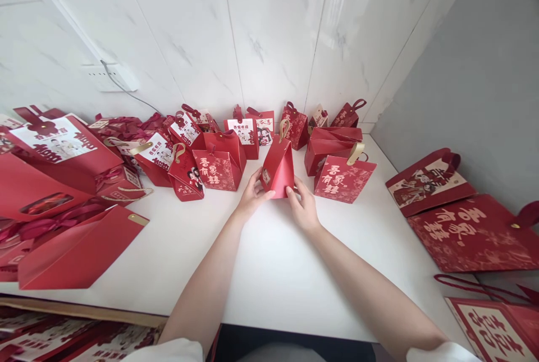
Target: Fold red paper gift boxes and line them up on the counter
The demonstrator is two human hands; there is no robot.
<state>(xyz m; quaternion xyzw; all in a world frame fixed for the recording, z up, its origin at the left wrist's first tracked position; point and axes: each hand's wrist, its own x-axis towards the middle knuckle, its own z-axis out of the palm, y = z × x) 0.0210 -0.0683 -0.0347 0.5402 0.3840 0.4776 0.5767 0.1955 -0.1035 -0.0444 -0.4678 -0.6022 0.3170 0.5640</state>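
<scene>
A small red gift box (pixel 279 166) with a peaked top and a gold strap loop stands upright on the white table (pixel 269 261), its triangular end facing me. My left hand (pixel 255 193) wraps the box's left side, thumb near the lower front edge. On the right side my right hand (pixel 303 202) presses with its thumb at the front corner. Both hands are closed on this one box. Left of it stands a red box with gold lettering (pixel 217 170); to the right is a similar lettered box (pixel 344 178).
More red gift boxes (pixel 295 125) line the tiled wall. Larger red boxes (pixel 71 247) crowd the left side, and red bags (pixel 471 233) lie at the right by the grey wall. A wall socket (pixel 110 77) with a cable is at back left. Printed red packaging (pixel 71 339) sits below the table's front edge.
</scene>
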